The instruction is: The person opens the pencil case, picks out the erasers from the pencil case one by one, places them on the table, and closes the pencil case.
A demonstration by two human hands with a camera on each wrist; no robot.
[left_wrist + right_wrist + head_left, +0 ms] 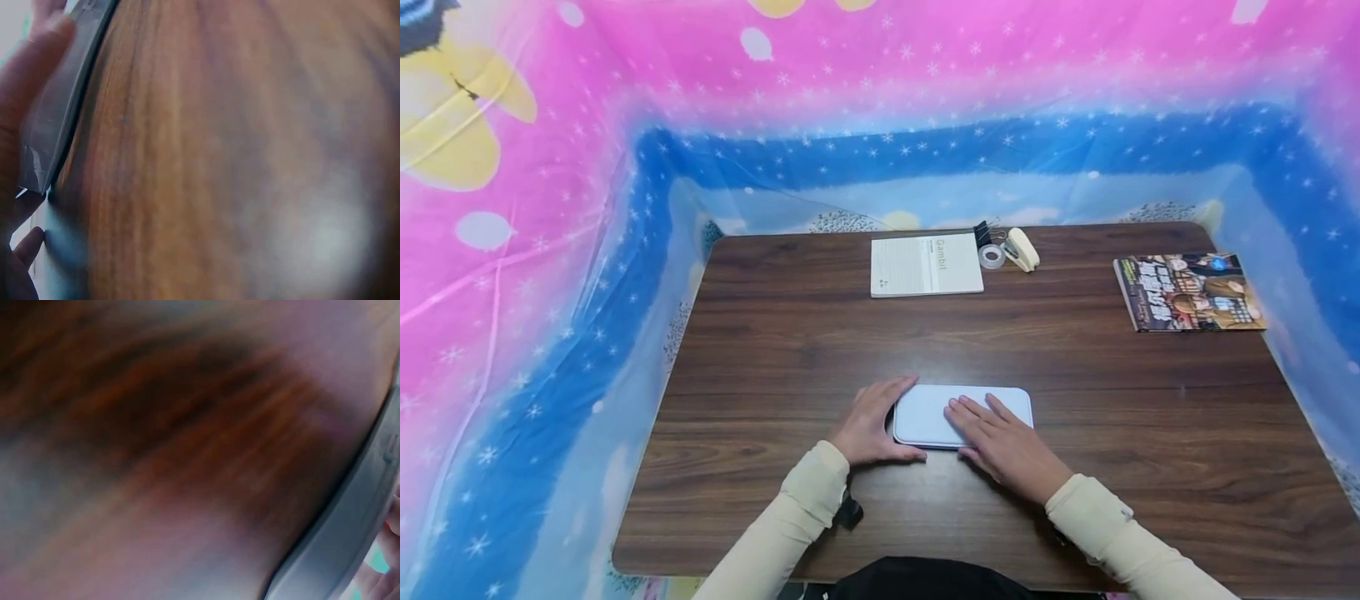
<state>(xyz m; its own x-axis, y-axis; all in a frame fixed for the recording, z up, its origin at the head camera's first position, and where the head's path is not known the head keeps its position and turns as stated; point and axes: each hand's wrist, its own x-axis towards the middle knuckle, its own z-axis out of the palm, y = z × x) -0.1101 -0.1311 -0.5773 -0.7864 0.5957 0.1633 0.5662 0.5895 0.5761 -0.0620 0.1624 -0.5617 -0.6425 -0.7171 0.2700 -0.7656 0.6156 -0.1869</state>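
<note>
A flat white case [921, 408] with rounded corners lies on the wooden table, close to the person. My left hand [871, 423] holds its left end, with the thumb along the near side and the fingers round the far corner. Across the right half of the lid, my right hand [1003, 442] rests with straight fingers, its thumb by the near edge. In the left wrist view, the thumb [28, 75] lies in front of the case's grey side wall [59, 125]. The right wrist view catches the case's side [337, 550] at the right edge. The inside of the case is hidden.
Toward the back of the table [775, 333] lie a notebook [917, 265], a black binder clip [982, 234], a tape roll [992, 257] and a cream stapler [1022, 249]. A book with an illustrated cover [1191, 292] lies at the right edge. Patterned cloth [887, 142] surrounds the table.
</note>
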